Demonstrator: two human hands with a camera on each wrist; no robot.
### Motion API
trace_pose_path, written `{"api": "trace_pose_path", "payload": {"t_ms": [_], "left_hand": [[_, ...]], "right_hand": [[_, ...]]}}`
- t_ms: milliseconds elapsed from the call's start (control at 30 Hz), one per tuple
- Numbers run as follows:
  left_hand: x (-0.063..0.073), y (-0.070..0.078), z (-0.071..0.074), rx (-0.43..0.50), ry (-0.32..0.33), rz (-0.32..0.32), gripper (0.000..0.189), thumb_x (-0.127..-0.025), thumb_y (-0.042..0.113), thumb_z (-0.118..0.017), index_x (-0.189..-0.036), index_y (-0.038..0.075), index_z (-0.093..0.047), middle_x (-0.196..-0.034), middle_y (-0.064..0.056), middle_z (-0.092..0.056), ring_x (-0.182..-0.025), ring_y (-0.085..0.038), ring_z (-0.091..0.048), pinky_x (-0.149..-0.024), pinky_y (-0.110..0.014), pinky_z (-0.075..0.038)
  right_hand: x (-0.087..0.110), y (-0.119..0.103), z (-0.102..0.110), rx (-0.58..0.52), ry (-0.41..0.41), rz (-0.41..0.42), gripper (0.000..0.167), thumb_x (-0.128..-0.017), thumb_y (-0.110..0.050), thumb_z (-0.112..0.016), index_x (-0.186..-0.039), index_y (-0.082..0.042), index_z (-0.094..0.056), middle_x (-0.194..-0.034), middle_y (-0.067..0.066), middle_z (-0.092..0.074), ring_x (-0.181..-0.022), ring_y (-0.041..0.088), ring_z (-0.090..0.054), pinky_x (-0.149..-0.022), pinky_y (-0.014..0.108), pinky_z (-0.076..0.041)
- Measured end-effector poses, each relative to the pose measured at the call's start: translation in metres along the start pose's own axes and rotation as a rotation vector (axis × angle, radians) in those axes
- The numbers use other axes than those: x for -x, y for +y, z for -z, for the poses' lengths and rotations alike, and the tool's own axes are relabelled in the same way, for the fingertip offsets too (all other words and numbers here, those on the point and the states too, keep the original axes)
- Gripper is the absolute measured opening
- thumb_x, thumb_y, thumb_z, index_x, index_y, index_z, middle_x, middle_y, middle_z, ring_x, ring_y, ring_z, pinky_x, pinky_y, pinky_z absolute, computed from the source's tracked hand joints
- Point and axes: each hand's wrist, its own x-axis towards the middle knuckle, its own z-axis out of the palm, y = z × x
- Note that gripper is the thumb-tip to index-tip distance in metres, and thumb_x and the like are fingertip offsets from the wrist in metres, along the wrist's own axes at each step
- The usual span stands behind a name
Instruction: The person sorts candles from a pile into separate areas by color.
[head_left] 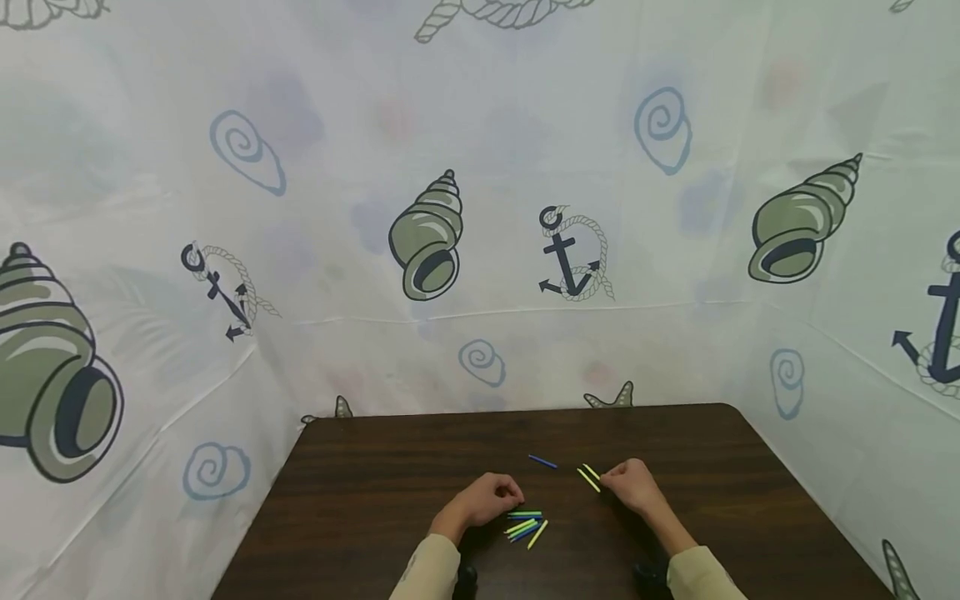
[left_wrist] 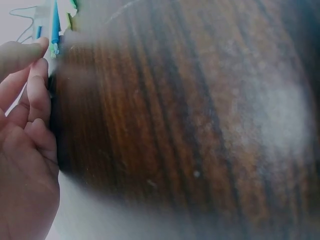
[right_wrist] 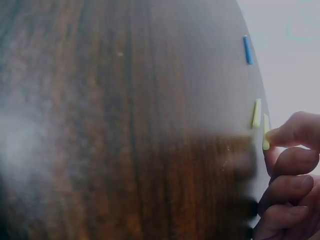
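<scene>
My right hand (head_left: 632, 485) is at the right of the table and pinches the near end of a short yellow-green stick (right_wrist: 266, 131) between thumb and forefinger. Close beside it, nearly parallel, lies a second yellow-green stick (head_left: 588, 480). My left hand (head_left: 487, 498), palm down with loosely bent fingers, hovers at the left edge of a small cluster of sticks. That cluster has a yellow-green stick (head_left: 537, 534) set apart at its right and blue ones such as the blue stick (left_wrist: 55, 22). No stick shows between the left fingertips.
A lone blue stick (head_left: 542, 461) lies farther back, between and beyond the hands. The dark wooden table (head_left: 390, 454) ends in front of a white cloth (head_left: 510, 333) printed with shells and anchors, which also hangs at both sides.
</scene>
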Motion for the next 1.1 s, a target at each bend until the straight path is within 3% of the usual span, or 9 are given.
{"api": "trace_pose_path", "payload": {"t_ms": [233, 533, 633, 700, 867, 1100], "left_hand": [[-0.002, 0.0, -0.003, 0.04, 0.01, 0.025, 0.014, -0.106, 0.009, -0.063, -0.109, 0.009, -0.076, -0.097, -0.004, -0.068, -0.082, -0.015, -0.055, -0.076, -0.034, -0.044], [-0.002, 0.005, -0.005, 0.044, 0.016, 0.036, 0.018, -0.104, 0.005, -0.06, -0.11, 0.009, -0.076, -0.096, -0.003, -0.067, -0.081, -0.015, -0.053, -0.075, -0.034, -0.043], [-0.001, 0.002, -0.002, 0.054, 0.005, 0.029, 0.017, -0.104, 0.006, -0.061, -0.109, 0.01, -0.077, -0.095, -0.002, -0.067, -0.081, -0.015, -0.055, -0.075, -0.033, -0.045], [-0.006, -0.008, -0.002, 0.027, -0.017, 0.008, 0.018, -0.106, 0.009, -0.06, -0.111, 0.014, -0.077, -0.096, 0.001, -0.067, -0.081, -0.014, -0.056, -0.074, -0.033, -0.046], [-0.01, -0.018, -0.001, -0.027, -0.028, -0.048, 0.018, -0.109, 0.015, -0.059, -0.111, 0.021, -0.076, -0.096, 0.005, -0.067, -0.081, -0.012, -0.057, -0.073, -0.031, -0.049], [-0.003, -0.001, -0.003, 0.015, 0.009, 0.009, 0.015, -0.106, 0.007, -0.062, -0.11, 0.011, -0.077, -0.095, 0.0, -0.067, -0.081, -0.013, -0.056, -0.076, -0.032, -0.047]], "right_hand": [[0.003, -0.004, 0.0, 0.041, 0.007, -0.028, 0.019, -0.093, -0.014, -0.073, -0.092, 0.003, -0.081, -0.088, 0.008, -0.077, -0.07, 0.018, -0.055, -0.062, 0.032, -0.045], [0.008, -0.004, 0.003, 0.071, 0.01, -0.02, 0.019, -0.094, -0.018, -0.074, -0.092, -0.001, -0.083, -0.094, 0.011, -0.079, -0.073, 0.018, -0.058, -0.064, 0.036, -0.047], [0.007, -0.002, 0.0, 0.085, 0.007, -0.046, 0.02, -0.096, -0.022, -0.074, -0.094, -0.005, -0.084, -0.094, 0.006, -0.079, -0.073, 0.017, -0.058, -0.062, 0.036, -0.044], [0.006, 0.001, -0.001, 0.084, 0.0, -0.063, 0.02, -0.097, -0.023, -0.073, -0.095, -0.007, -0.084, -0.093, 0.005, -0.078, -0.072, 0.018, -0.057, -0.061, 0.036, -0.042], [0.003, 0.004, -0.003, 0.033, 0.006, -0.046, 0.02, -0.098, -0.02, -0.072, -0.097, -0.003, -0.083, -0.092, 0.006, -0.077, -0.07, 0.018, -0.054, -0.06, 0.034, -0.041], [0.003, 0.004, -0.002, -0.06, 0.017, -0.015, 0.019, -0.099, -0.012, -0.073, -0.096, 0.006, -0.08, -0.092, 0.009, -0.075, -0.073, 0.018, -0.053, -0.064, 0.032, -0.044]]}}
